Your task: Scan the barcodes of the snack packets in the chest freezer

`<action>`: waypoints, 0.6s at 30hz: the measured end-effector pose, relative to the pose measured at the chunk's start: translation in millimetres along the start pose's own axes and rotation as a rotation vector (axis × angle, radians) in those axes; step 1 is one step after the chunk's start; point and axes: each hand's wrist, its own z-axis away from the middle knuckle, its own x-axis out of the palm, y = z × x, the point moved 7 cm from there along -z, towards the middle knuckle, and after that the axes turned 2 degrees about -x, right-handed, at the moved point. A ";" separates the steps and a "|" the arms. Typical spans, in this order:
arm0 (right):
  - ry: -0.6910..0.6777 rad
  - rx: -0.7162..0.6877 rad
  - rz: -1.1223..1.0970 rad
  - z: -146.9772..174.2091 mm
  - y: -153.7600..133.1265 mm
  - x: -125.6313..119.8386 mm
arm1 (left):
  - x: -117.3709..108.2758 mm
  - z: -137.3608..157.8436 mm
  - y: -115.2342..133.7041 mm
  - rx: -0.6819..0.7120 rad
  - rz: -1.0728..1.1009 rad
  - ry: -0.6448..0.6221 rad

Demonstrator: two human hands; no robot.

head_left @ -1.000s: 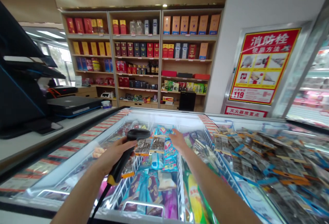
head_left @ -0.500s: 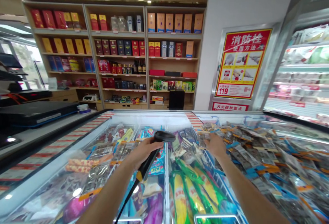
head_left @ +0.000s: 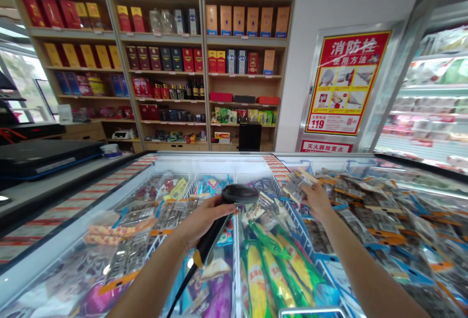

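My left hand (head_left: 210, 218) is wrapped round the handle of a black barcode scanner (head_left: 215, 228). Its head points to the right over the chest freezer, and a cable hangs down from the yellow-edged base. My right hand (head_left: 316, 200) pinches a clear packet with printed labelling (head_left: 297, 185), raised above the right compartment. Below and right of that hand lies a heap of similar small packets (head_left: 369, 211) with orange and blue edges. Between my arms, green and yellow corn-shaped packs (head_left: 270, 269) fill a wire basket.
The freezer's glass lid (head_left: 84, 220) with red-striped edging covers the left side. A white basket wall (head_left: 237, 264) divides the middle. A black flat device (head_left: 47, 155) stands on the left counter. Shelves (head_left: 164, 70) with boxes and a red poster (head_left: 347, 84) are behind.
My right hand has lifted the packet a little and moved slightly right, tilting it. The scanner in my left hand has shifted slightly right. The view has moved a little.
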 end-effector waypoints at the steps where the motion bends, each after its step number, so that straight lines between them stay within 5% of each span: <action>1: 0.003 0.020 -0.037 1.9 -0.3 1.3 | 0.3 1.0 0.9 0.003 0.003 0.001; 18: -0.192 0.079 -0.230 14.3 0.7 37.3 | 13.8 8.9 -1.3 -0.010 -0.037 -0.132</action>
